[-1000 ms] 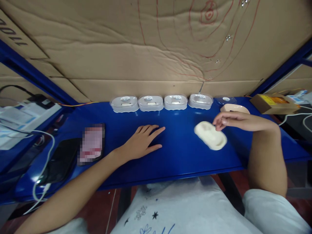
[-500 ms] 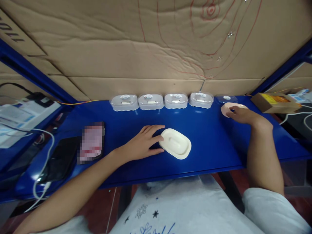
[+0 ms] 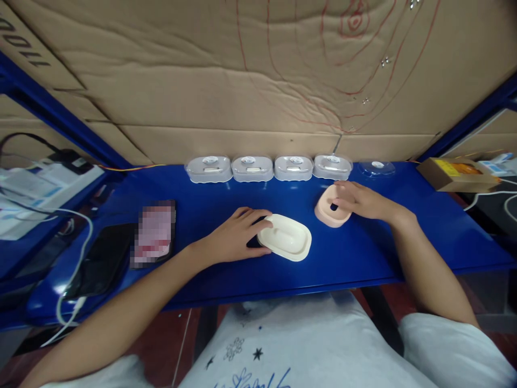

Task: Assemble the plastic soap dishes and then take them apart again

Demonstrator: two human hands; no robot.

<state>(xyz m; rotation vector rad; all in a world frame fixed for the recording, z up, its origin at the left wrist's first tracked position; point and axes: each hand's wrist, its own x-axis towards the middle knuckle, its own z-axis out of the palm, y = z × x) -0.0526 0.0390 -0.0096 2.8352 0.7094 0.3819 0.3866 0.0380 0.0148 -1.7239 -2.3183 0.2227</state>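
My left hand (image 3: 236,237) grips the left end of a shallow cream oval dish (image 3: 291,240), index finger over its rim and thumb along the near edge. The dish lies on the blue table, hollow side up. My right hand (image 3: 363,200) is closed on the far right side of a pale pink oval cover (image 3: 329,211). A small dark opening shows in the cover's top, partly behind my fingers. The cover is tilted, to the right of the dish and a little farther back, apart from it.
Several clear-lidded oval boxes, including one box (image 3: 253,169), line the back of the blue table (image 3: 242,285). A clear lid (image 3: 376,168) lies at their right. A cardboard box (image 3: 454,175) stands far right; a phone (image 3: 153,234), dark device (image 3: 103,261) and white cable (image 3: 81,269) lie left.
My right hand has brought the pink cover from the back right toward the middle, beside the dish. The cream dish has shifted slightly left, deeper into my left hand.
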